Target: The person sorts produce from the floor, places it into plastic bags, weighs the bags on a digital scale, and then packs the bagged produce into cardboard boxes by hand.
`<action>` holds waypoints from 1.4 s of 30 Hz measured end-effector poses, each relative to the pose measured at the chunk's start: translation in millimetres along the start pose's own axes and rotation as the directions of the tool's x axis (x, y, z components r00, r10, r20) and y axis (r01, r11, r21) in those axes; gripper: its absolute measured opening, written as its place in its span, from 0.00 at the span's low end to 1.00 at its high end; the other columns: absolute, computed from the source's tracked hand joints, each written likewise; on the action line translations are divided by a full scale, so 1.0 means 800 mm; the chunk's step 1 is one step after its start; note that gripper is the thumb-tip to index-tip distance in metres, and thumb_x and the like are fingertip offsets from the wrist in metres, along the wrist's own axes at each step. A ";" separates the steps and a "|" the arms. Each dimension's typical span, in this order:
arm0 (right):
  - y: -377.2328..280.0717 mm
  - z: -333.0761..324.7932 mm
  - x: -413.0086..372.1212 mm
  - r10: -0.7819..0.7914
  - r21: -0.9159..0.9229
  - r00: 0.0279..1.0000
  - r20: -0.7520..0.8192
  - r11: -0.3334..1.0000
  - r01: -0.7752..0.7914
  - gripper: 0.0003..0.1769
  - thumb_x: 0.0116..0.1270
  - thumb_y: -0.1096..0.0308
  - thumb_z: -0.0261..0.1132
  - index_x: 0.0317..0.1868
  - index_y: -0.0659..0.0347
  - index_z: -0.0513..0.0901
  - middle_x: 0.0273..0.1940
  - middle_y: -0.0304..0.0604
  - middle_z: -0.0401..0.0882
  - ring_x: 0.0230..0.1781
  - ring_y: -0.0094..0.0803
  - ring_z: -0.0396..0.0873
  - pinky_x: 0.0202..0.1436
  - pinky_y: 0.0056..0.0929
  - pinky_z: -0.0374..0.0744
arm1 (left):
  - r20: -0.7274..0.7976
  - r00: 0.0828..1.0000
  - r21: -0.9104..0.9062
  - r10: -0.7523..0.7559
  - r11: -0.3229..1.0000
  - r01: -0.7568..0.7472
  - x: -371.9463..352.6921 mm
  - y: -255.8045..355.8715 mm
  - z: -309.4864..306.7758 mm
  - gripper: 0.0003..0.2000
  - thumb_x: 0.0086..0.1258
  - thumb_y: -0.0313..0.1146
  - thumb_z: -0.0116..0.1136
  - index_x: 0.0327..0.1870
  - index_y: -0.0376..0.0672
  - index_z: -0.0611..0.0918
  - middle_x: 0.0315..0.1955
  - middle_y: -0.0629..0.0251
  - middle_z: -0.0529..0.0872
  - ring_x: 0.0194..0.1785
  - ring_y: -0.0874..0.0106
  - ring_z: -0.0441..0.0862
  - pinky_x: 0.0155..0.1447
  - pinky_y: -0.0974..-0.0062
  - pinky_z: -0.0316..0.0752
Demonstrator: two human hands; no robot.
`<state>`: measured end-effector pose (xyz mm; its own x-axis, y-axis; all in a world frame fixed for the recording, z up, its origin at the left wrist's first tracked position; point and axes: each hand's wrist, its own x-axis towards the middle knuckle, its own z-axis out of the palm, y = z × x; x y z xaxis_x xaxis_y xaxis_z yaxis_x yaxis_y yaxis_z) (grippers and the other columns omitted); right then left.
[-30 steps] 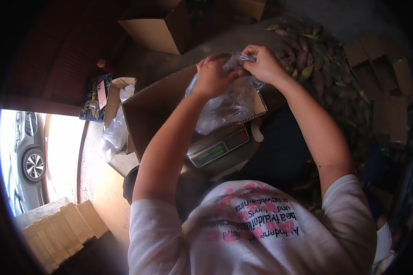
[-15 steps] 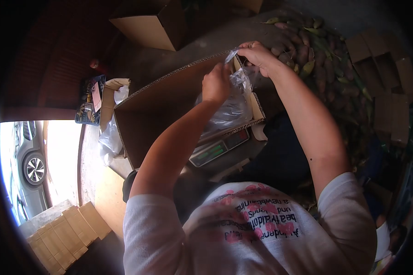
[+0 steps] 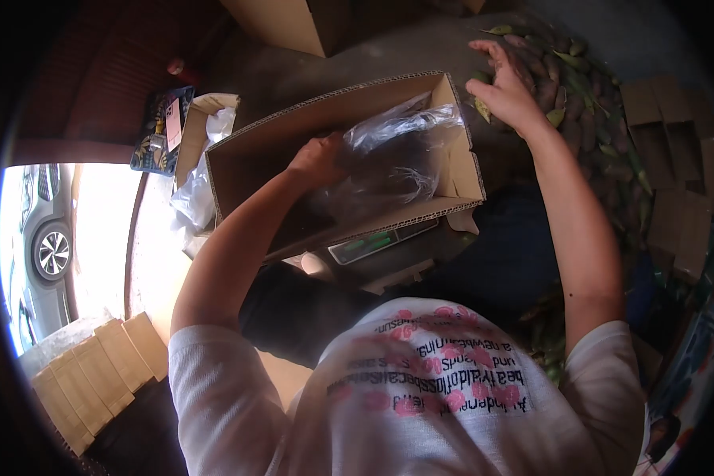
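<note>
A long open cardboard box (image 3: 262,127) stands in front of me, with a clear plastic bag (image 3: 412,135) spread inside its right half. My left hand (image 3: 319,160) is inside the box, its fingers closed on the left edge of the bag. My right hand (image 3: 506,91) is beyond the right end of the box, empty, with thumb and fingers apart. It hovers by the near edge of a pile of long brown and green vegetables (image 3: 579,103). Below the box's near side a digital scale (image 3: 365,247) with a green display shows partly.
Another cardboard box (image 3: 293,24) stands at the back. To the left are a smaller carton (image 3: 206,115) with white plastic in it and a dark patterned box (image 3: 163,131). Flattened cardboard (image 3: 103,373) lies lower left; more cartons (image 3: 674,143) are at the right. A car (image 3: 47,238) is outside.
My right hand has let go of the bag and moved right, opening toward the vegetables. My left hand has moved left and lower into the box, and the bag is spread wider.
</note>
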<state>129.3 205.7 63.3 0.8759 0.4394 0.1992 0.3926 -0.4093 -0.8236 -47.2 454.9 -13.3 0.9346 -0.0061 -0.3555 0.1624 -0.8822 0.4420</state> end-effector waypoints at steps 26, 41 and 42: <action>-0.104 0.180 -0.001 -0.140 0.083 0.148 0.979 0.938 0.336 0.21 0.57 0.69 0.63 0.53 0.61 0.79 0.55 0.47 0.77 0.55 0.39 0.76 0.59 0.32 0.73 | -0.353 0.925 -0.217 -0.141 0.974 0.065 -0.154 0.003 -0.075 0.27 0.54 0.15 0.50 0.57 0.49 0.67 0.51 0.41 0.72 0.55 0.42 0.71 0.57 0.54 0.70; 0.026 0.307 -0.051 0.444 -0.164 -0.098 0.890 0.515 0.841 0.19 0.61 0.68 0.58 0.54 0.59 0.78 0.50 0.48 0.79 0.53 0.39 0.76 0.57 0.35 0.73 | -0.528 0.822 0.009 -0.215 0.966 0.258 -0.156 -0.007 -0.083 0.14 0.56 0.20 0.50 0.45 0.29 0.76 0.47 0.41 0.74 0.46 0.47 0.76 0.51 0.58 0.73; 0.027 0.308 -0.051 0.452 -0.154 -0.114 0.885 0.515 0.843 0.19 0.62 0.69 0.58 0.54 0.59 0.78 0.50 0.48 0.79 0.53 0.39 0.76 0.57 0.34 0.72 | -0.535 0.813 -0.030 -0.228 0.967 0.251 -0.156 -0.006 -0.085 0.14 0.56 0.21 0.51 0.46 0.30 0.75 0.47 0.41 0.74 0.46 0.47 0.76 0.50 0.57 0.73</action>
<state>32.7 376.1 -93.5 -0.1702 0.4726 -0.8647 0.9841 0.0364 -0.1738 -142.7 491.9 85.3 0.8925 0.4482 0.0508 0.4015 -0.8408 0.3631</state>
